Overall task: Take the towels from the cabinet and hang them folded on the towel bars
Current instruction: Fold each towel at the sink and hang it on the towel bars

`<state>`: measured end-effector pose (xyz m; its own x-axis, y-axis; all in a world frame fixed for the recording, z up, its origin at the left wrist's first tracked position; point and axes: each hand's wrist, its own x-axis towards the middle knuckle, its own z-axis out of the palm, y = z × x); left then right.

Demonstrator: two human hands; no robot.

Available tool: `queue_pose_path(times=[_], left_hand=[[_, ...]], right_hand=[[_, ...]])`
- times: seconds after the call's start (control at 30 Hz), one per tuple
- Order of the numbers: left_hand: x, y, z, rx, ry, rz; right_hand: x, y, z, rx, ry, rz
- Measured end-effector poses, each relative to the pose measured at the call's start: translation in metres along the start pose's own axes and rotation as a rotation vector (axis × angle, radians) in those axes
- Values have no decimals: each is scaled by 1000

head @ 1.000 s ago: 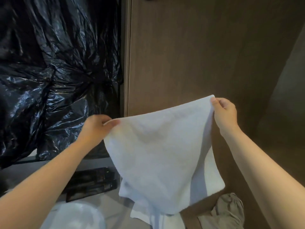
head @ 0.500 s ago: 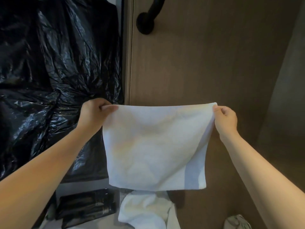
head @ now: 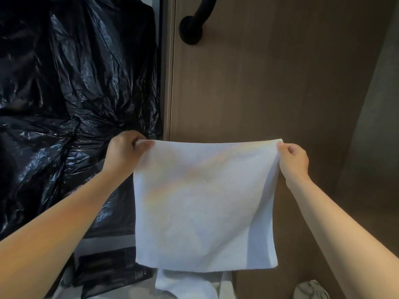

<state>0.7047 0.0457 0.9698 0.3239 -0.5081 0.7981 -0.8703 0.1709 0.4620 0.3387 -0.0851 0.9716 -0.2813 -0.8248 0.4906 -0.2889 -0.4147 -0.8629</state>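
Observation:
A white towel [head: 203, 203] hangs spread flat in front of me, its top edge level and taut. My left hand [head: 124, 151] pinches its top left corner and my right hand [head: 293, 158] pinches its top right corner. The towel's right side is folded back, showing a second layer. It hangs before a brown wooden panel [head: 269, 83] that carries a black bar [head: 194, 24] at the top. More white towel [head: 187, 283] lies below, partly hidden by the held one.
Crinkled black plastic sheeting [head: 64, 104] covers the whole left side. A dark flat package [head: 108, 268] lies at the lower left. A grey-green cloth [head: 311, 290] sits at the bottom right corner. A shaded wall [head: 380, 147] closes the right side.
The towel went from a slanted, drooping hold to a level, stretched one. My left hand rose to the height of my right. The view tilted up, bringing the black bar into sight.

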Motion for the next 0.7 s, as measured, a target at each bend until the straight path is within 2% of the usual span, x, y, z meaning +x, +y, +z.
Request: queue_pose_path(times=[0.1, 0.23, 0.33, 0.43, 0.53, 0.7], left_hand=[[-5, 2, 4, -21, -52, -29], [-21, 7, 17, -125, -73, -154], [-41, 15, 31, -164, -95, -242], [-65, 25, 44, -223, -172, -258], [-95, 30, 58, -231, -303, -213], [-143, 32, 78, -275, -458, -232]], right_hand=[[0, 9, 0, -23, 5, 43], [-5, 31, -2, -82, 1, 153], [-16, 56, -1, -165, -59, 271], [-34, 79, 8, -208, -177, 370], [-68, 89, 20, -276, -364, 296], [-147, 83, 27, -99, -705, 84]])
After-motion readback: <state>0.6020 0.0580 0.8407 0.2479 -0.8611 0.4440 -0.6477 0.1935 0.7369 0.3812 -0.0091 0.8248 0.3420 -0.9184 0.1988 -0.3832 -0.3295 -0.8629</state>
